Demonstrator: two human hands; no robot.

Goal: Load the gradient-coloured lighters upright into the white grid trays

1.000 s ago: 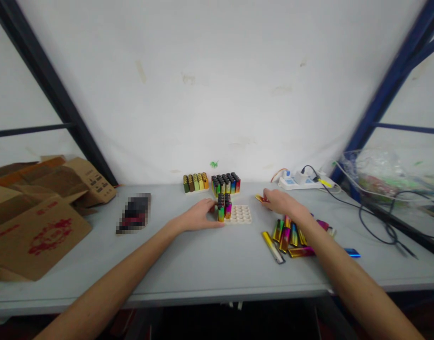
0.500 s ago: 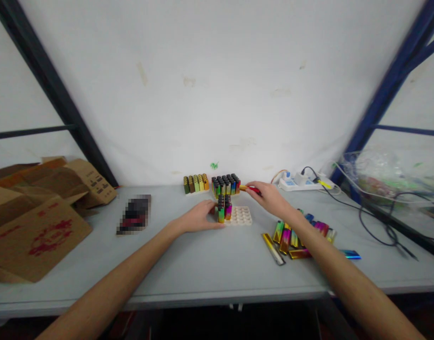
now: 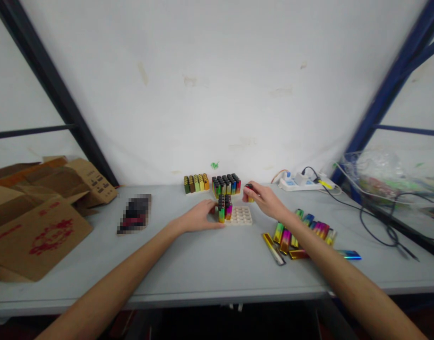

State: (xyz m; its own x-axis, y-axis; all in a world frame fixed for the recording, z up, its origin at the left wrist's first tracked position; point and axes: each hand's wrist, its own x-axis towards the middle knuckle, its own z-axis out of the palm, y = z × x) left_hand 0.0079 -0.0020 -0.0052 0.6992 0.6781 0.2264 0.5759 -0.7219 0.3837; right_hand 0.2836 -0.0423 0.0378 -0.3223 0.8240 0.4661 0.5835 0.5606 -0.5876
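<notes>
Several shiny coloured lighters (image 3: 225,211) with black tops stand upright in the left part of a white tray (image 3: 242,216), whose right part shows bare round holes. My left hand (image 3: 199,216) grips the tray's left end, thumb along the front edge and fingers behind the lighters. Above the tray's right back corner, my right hand (image 3: 265,198) pinches a single lighter (image 3: 250,193), held roughly upright with its dark top up. Loose lighters (image 3: 285,238) lie in a pile under and beside my right forearm.
Behind stand a full block of black-topped lighters (image 3: 226,185) and a block of gold-topped ones (image 3: 196,183). A power strip (image 3: 291,184) with cables (image 3: 379,226) is at the right. Cardboard boxes (image 3: 43,231) and a blurred-out dark object (image 3: 134,213) lie left.
My right hand has turned the lighter from lying sideways to roughly upright and brought it slightly closer to the tray. My left hand stays in place on the tray.
</notes>
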